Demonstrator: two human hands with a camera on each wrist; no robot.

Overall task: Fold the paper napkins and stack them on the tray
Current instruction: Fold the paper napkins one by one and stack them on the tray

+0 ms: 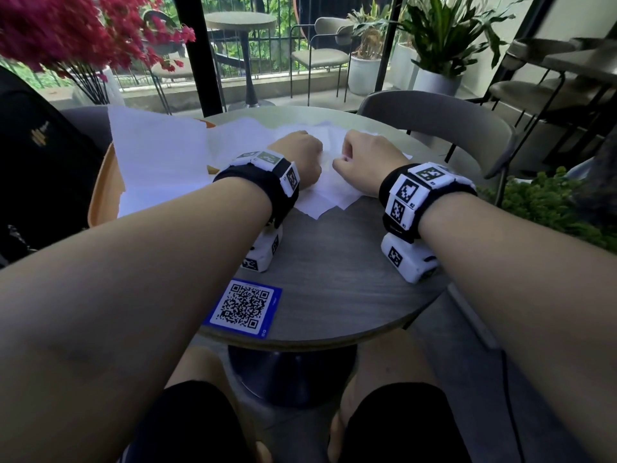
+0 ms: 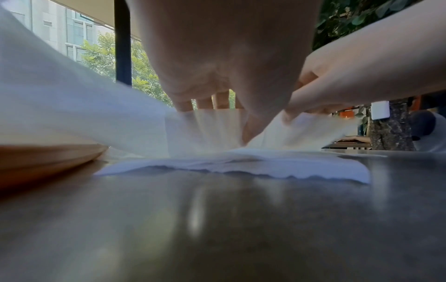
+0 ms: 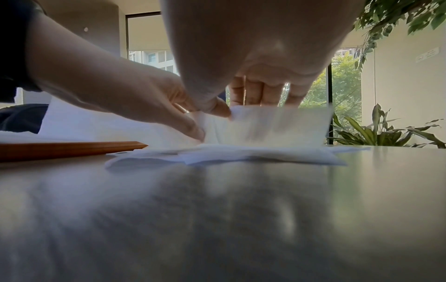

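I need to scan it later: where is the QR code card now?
In the head view, the QR code card lies at the table's near edge, below the left forearm.

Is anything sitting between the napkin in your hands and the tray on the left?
Nothing solid. Both hands, left and right, pinch the napkin; the tray lies beside it, already covered by loose white napkins.

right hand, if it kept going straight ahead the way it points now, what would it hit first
Probably the napkin the right hand already pinches; past it only bare table, then the grey chair, though depth is unclear.
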